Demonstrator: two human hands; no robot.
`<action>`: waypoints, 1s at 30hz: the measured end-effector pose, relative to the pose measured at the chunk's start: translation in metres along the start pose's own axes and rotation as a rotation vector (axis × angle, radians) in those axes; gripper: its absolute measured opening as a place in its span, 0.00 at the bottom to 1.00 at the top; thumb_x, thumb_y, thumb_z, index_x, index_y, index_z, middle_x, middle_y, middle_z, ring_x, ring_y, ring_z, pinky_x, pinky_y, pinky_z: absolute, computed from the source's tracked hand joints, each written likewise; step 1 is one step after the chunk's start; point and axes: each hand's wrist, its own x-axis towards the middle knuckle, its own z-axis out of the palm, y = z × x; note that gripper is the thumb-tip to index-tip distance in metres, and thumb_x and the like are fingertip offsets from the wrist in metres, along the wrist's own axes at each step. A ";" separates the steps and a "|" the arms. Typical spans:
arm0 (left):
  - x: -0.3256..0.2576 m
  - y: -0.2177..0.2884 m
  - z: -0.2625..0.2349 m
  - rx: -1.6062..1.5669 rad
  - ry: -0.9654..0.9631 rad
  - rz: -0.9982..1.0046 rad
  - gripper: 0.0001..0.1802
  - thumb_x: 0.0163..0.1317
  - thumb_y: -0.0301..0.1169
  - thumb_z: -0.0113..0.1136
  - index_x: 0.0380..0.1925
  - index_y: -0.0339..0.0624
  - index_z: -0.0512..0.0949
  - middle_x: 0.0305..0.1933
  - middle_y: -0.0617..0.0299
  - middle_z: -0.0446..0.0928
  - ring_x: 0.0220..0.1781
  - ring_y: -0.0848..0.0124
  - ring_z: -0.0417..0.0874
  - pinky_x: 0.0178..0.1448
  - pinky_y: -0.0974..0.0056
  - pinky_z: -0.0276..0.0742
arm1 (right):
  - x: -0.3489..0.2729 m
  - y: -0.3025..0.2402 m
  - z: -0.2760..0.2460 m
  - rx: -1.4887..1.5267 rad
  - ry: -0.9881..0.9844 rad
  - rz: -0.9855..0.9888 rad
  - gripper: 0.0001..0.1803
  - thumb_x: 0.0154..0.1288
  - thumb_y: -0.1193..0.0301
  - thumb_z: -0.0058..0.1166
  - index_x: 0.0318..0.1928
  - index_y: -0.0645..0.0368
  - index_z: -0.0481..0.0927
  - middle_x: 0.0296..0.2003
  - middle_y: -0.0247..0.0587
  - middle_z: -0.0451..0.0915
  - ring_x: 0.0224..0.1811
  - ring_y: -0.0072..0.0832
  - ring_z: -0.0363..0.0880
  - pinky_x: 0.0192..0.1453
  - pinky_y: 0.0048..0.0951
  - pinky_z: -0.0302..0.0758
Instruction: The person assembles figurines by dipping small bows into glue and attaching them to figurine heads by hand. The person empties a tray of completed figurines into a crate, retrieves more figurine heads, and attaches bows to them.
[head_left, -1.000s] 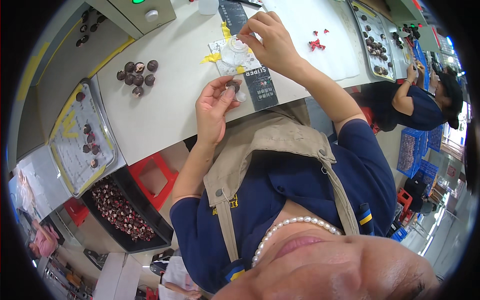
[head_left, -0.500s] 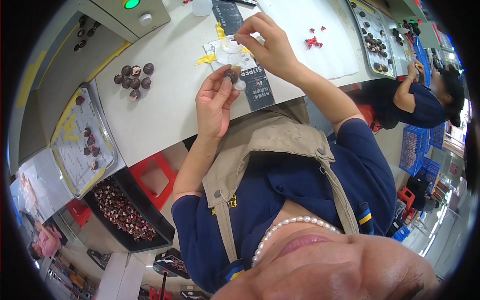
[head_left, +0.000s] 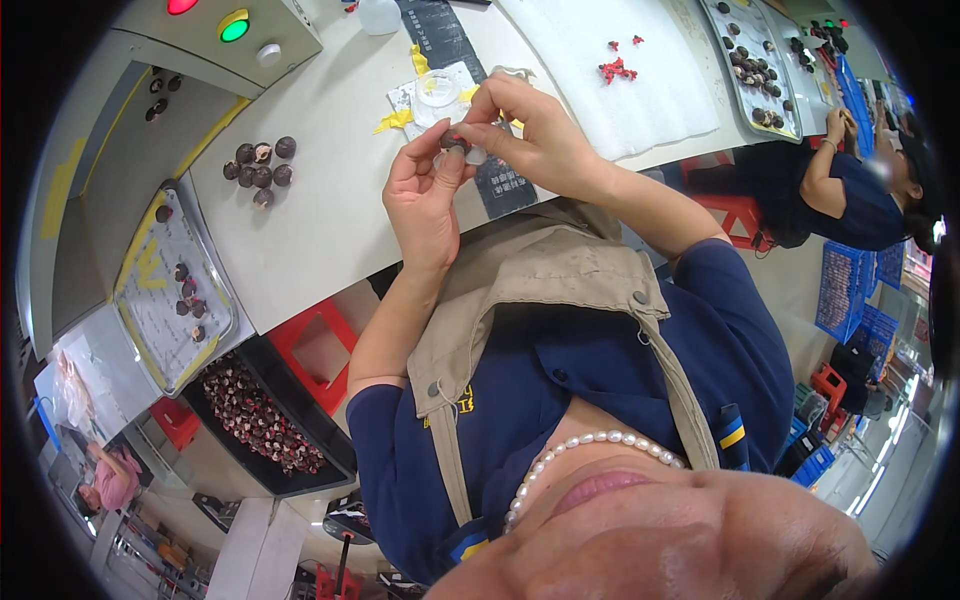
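My left hand [head_left: 420, 195] and my right hand [head_left: 535, 140] meet above the near edge of the white table [head_left: 330, 230]. Together their fingertips pinch a small dark round part [head_left: 455, 140], and a small pale piece shows just beside it. Behind the hands lies a clear round dish [head_left: 435, 95] on a white sheet with yellow tape at its corners. A black card [head_left: 505, 185] lies under my right hand.
A cluster of dark round parts [head_left: 260, 165] sits left on the table, near a metal tray [head_left: 150, 300] and a black bin [head_left: 255, 415] of parts. Small red pieces [head_left: 615, 70] lie on a white mat. A control box [head_left: 220, 35] stands behind; a co-worker [head_left: 850, 195] sits right.
My right hand has come back from the dish to meet my left hand. My left hand has risen a little with the dark part, and both now pinch it.
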 end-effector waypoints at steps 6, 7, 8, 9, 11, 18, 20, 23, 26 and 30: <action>0.000 0.001 0.006 0.061 0.033 0.080 0.18 0.58 0.23 0.59 0.49 0.32 0.71 0.45 0.56 0.76 0.43 0.75 0.78 0.41 0.72 0.78 | 0.000 0.005 -0.007 0.367 -0.081 0.335 0.09 0.62 0.70 0.55 0.31 0.62 0.73 0.27 0.29 0.74 0.29 0.17 0.68 0.32 0.21 0.65; -0.001 0.003 0.008 0.062 0.029 0.079 0.18 0.58 0.23 0.59 0.49 0.32 0.71 0.45 0.56 0.76 0.43 0.75 0.78 0.41 0.72 0.78 | 0.001 0.002 -0.007 0.226 -0.055 0.241 0.08 0.62 0.70 0.55 0.31 0.63 0.73 0.26 0.31 0.74 0.28 0.18 0.68 0.31 0.21 0.65; -0.001 0.005 0.010 0.086 0.029 0.110 0.17 0.58 0.22 0.58 0.49 0.31 0.71 0.44 0.56 0.77 0.42 0.75 0.78 0.41 0.73 0.78 | 0.001 -0.001 -0.006 0.084 -0.028 0.147 0.08 0.62 0.71 0.55 0.32 0.63 0.73 0.26 0.32 0.73 0.27 0.19 0.68 0.30 0.21 0.66; -0.001 0.006 0.012 0.109 0.028 0.141 0.17 0.59 0.21 0.57 0.49 0.31 0.72 0.44 0.55 0.77 0.42 0.74 0.79 0.40 0.74 0.77 | 0.002 -0.003 -0.005 0.083 -0.025 0.148 0.08 0.62 0.71 0.55 0.32 0.63 0.73 0.26 0.32 0.73 0.27 0.19 0.68 0.30 0.21 0.66; -0.002 0.009 0.014 0.159 0.025 0.178 0.16 0.59 0.21 0.57 0.48 0.30 0.72 0.43 0.54 0.78 0.41 0.74 0.79 0.40 0.73 0.78 | 0.002 -0.007 -0.001 -0.061 0.116 -0.062 0.06 0.61 0.74 0.54 0.31 0.64 0.72 0.25 0.36 0.72 0.26 0.22 0.68 0.30 0.21 0.66; 0.000 0.010 0.017 0.402 -0.032 0.355 0.14 0.60 0.20 0.55 0.46 0.26 0.72 0.41 0.51 0.78 0.35 0.73 0.80 0.40 0.70 0.80 | -0.005 -0.001 0.016 -0.011 0.249 -0.096 0.08 0.58 0.76 0.55 0.28 0.63 0.68 0.23 0.43 0.71 0.25 0.36 0.72 0.28 0.31 0.68; 0.002 0.007 0.020 0.431 -0.044 0.376 0.13 0.60 0.19 0.54 0.46 0.26 0.72 0.41 0.51 0.78 0.35 0.72 0.80 0.40 0.70 0.80 | -0.007 0.000 0.015 0.038 0.251 -0.060 0.07 0.58 0.77 0.54 0.28 0.63 0.68 0.23 0.43 0.71 0.25 0.36 0.72 0.28 0.30 0.68; 0.006 0.002 0.025 0.443 -0.065 0.386 0.13 0.60 0.19 0.54 0.46 0.27 0.72 0.42 0.51 0.78 0.36 0.72 0.81 0.39 0.70 0.80 | -0.008 0.001 0.006 0.094 0.248 -0.014 0.07 0.57 0.77 0.55 0.28 0.63 0.69 0.24 0.42 0.72 0.27 0.33 0.73 0.30 0.29 0.69; 0.010 0.001 0.029 0.302 -0.093 0.258 0.14 0.62 0.22 0.53 0.48 0.29 0.71 0.43 0.51 0.77 0.39 0.71 0.81 0.37 0.72 0.80 | -0.010 0.001 -0.009 0.189 0.195 -0.004 0.06 0.58 0.77 0.56 0.30 0.63 0.71 0.25 0.40 0.73 0.30 0.28 0.74 0.33 0.26 0.70; 0.019 -0.002 0.032 -0.280 -0.210 -0.243 0.16 0.65 0.31 0.50 0.50 0.35 0.71 0.45 0.55 0.78 0.47 0.68 0.79 0.38 0.73 0.81 | -0.016 0.032 -0.062 -0.077 0.314 -0.034 0.06 0.62 0.75 0.52 0.39 0.61 0.78 0.32 0.34 0.78 0.32 0.18 0.73 0.41 0.20 0.69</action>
